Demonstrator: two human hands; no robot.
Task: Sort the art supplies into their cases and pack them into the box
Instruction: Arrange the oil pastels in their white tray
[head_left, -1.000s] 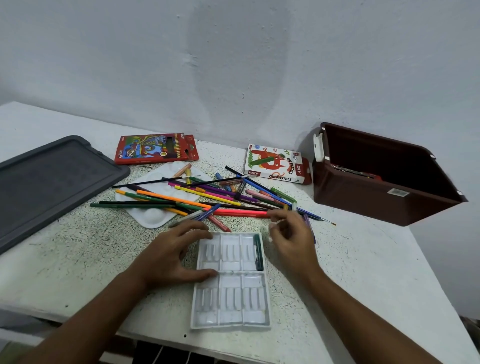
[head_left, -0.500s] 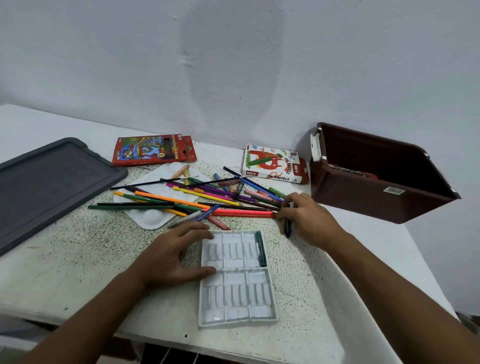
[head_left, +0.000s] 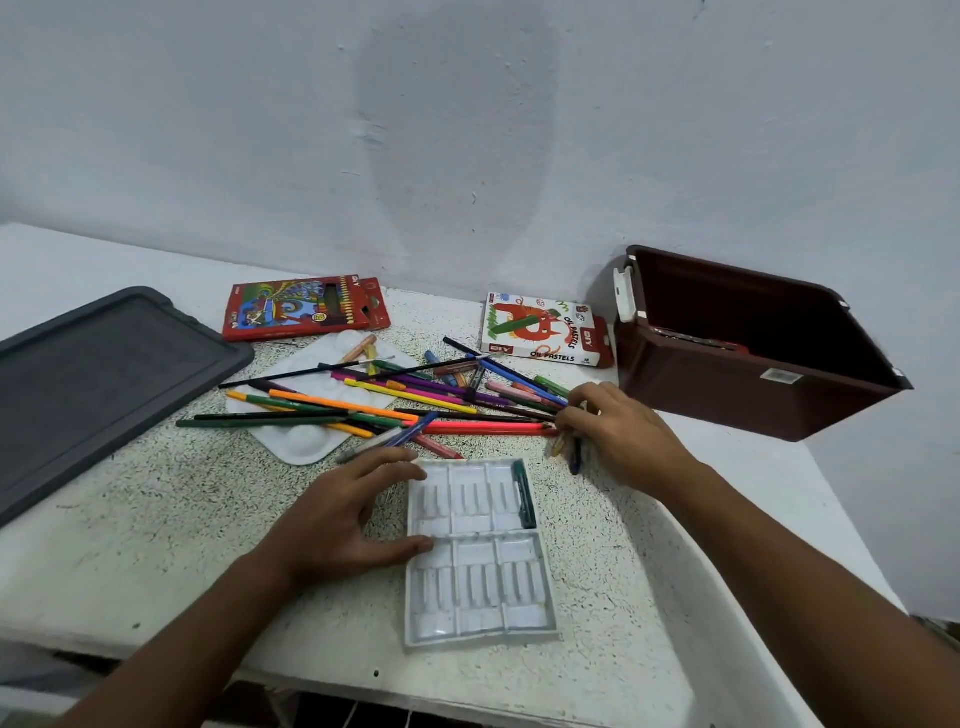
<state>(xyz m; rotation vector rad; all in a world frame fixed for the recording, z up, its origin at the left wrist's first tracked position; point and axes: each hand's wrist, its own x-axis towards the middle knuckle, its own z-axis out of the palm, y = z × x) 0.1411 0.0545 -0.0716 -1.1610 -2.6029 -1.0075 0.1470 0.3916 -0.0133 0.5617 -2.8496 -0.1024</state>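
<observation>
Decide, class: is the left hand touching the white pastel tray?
Touching. The head view shows the left hand with its thumb pressed on the white pastel tray's left edge and a fingertip at its top left corner.

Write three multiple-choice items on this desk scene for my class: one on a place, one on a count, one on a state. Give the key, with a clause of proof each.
1. Where does the oil pastels box lie?
A. inside the brown box
B. on the table, left of the brown box
C. on the grey lid

2. How many pastels lie in the white tray?
A. none
B. one
C. six

3. What is the left hand doing?
A. holding the tray's left edge
B. lifting a pencil
C. resting in the brown box

Key: 1 B, it lies flat beside the box's left wall; 2 B, one dark green pastel fills the top right slot; 3 A, finger and thumb touch the tray's rim.
</observation>
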